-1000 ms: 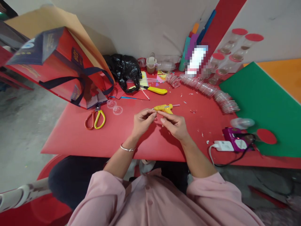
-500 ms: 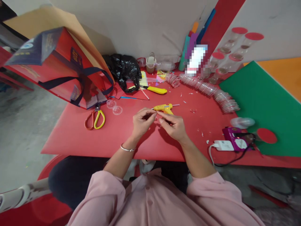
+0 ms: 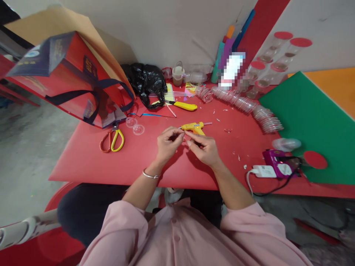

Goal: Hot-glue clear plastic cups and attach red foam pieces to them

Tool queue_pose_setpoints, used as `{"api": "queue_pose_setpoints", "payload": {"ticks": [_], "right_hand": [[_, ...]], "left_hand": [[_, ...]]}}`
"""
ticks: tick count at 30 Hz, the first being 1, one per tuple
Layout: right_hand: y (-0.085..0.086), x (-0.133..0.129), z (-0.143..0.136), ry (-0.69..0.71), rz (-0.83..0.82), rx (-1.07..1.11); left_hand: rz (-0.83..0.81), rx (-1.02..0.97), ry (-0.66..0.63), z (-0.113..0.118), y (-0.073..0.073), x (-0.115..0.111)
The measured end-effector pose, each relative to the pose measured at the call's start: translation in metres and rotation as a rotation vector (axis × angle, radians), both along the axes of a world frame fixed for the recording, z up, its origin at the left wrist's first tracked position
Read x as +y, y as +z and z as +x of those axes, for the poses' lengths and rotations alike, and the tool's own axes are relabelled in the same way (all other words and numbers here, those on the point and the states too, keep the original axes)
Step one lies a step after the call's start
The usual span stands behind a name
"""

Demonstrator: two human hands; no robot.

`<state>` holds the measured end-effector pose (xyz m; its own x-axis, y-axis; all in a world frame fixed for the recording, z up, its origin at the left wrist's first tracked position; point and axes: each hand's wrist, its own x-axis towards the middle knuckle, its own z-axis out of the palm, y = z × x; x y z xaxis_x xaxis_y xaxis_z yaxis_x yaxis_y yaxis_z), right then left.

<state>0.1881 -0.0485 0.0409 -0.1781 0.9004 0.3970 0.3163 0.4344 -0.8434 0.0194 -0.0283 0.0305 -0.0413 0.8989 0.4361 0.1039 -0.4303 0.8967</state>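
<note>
My left hand (image 3: 169,143) is closed in a pinch, thumb against forefinger, above the red table (image 3: 124,168). Whatever those fingertips hold is too small to make out. My right hand (image 3: 204,148) meets it at the tips, its forefinger stretched toward the left hand's pinch and its thumb apart. Just beyond both hands lies a yellow glue gun (image 3: 193,128) with a glue stick out of its back; the right hand covers part of its handle. Two clear plastic domes (image 3: 138,129) rest to the left, beside scissors (image 3: 112,140) with one red and one yellow handle.
A large red gift bag (image 3: 74,81) stands at the left, a black plastic bag (image 3: 146,83) behind. A yellow utility knife (image 3: 185,106) lies farther back. Stacked clear cups (image 3: 241,101) curve along the right, near a purple power adapter (image 3: 280,164) with cables and a green board (image 3: 313,125).
Almost nothing differs. Both hands keep the same pose at the same spot, with only a very slight shift of the view.
</note>
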Motion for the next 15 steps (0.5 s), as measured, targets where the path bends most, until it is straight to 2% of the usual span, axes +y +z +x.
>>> {"api": "queue_pose_setpoints", "payload": {"ticks": [5, 15], "right_hand": [[0.0039, -0.0004, 0.0000, 0.015, -0.049, 0.044], [0.0070, -0.0024, 0.0016, 0.045, -0.270, 0.218]], "left_hand": [[0.006, 0.010, 0.010, -0.0001, 0.0011, -0.0004], [-0.016, -0.063, 0.010, -0.0006, 0.0004, 0.0011]]}}
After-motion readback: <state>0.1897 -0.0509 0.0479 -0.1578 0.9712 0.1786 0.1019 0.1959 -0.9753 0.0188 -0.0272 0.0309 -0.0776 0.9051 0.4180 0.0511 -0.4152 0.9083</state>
